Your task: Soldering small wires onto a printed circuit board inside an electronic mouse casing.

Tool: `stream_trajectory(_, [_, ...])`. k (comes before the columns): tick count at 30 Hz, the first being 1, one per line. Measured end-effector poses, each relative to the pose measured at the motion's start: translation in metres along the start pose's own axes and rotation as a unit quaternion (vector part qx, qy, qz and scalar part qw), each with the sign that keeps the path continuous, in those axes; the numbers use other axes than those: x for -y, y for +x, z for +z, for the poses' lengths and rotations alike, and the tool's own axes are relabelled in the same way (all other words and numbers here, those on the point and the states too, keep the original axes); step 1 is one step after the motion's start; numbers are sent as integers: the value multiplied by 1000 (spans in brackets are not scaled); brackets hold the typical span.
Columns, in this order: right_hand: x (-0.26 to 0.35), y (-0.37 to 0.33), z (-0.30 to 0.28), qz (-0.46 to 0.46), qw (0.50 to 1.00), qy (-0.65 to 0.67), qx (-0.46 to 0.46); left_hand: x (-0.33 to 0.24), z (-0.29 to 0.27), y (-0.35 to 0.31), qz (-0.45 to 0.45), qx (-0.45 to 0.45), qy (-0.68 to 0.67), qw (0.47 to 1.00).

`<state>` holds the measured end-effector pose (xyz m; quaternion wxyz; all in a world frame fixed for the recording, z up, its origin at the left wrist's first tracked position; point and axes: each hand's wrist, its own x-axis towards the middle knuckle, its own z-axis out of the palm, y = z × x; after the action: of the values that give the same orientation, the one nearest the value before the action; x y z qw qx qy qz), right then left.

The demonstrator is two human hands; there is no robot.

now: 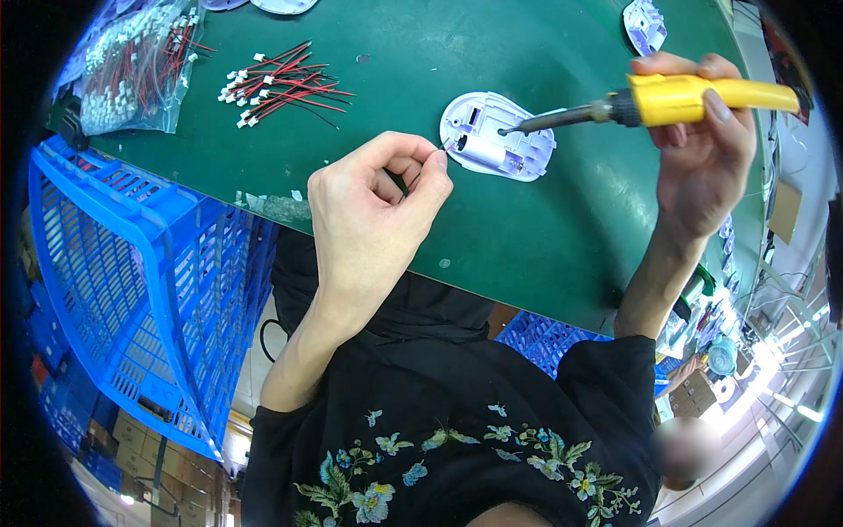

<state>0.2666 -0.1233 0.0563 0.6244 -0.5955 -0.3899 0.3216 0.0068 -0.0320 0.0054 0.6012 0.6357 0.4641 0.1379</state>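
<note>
My right hand (702,132) grips a soldering iron (685,98) by its yellow handle. The dark metal shaft points left, its tip over the inside of a pale lavender plastic shell (486,114). This oval shell lies on the green table with its ribs and compartments facing up. At the shell's left edge my left hand (378,189) is closed, thumb and forefinger pinched together. Something tiny and thin seems to be at those fingertips, too small to name. Whether the iron's tip touches the shell, I cannot tell.
Several red and black wires with white connectors (285,83) lie loose on the green table (386,88). Beyond them is a clear bag of similar wires (140,79). Another shell (645,26) sits at the far right. A blue plastic crate (149,237) stands by the table's left edge.
</note>
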Motion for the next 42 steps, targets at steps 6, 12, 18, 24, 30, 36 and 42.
stream_trajectory(6, [4,-10,-16,34,999,-26,-2,3,6,1,38,-55,-37,997])
stream_trajectory(12, [-11,-19,-24,73,997,-25,-21,4,16,-8,298,-119,74,944])
stream_trajectory(18, [-17,-21,-30,84,996,-30,-24,6,37,-14,295,-68,83,949])
stream_trajectory(24, [-22,-19,-14,109,991,51,-64,10,51,-14,291,-85,90,949])
stream_trajectory(30, [-20,-19,-8,137,986,46,-78,11,53,-14,283,-93,106,949])
stream_trajectory(36, [-20,-18,-9,116,989,40,-80,12,54,-13,284,-91,104,949])
stream_trajectory(42, [-19,-20,-9,102,991,39,-75,13,54,-13,290,-93,102,947])
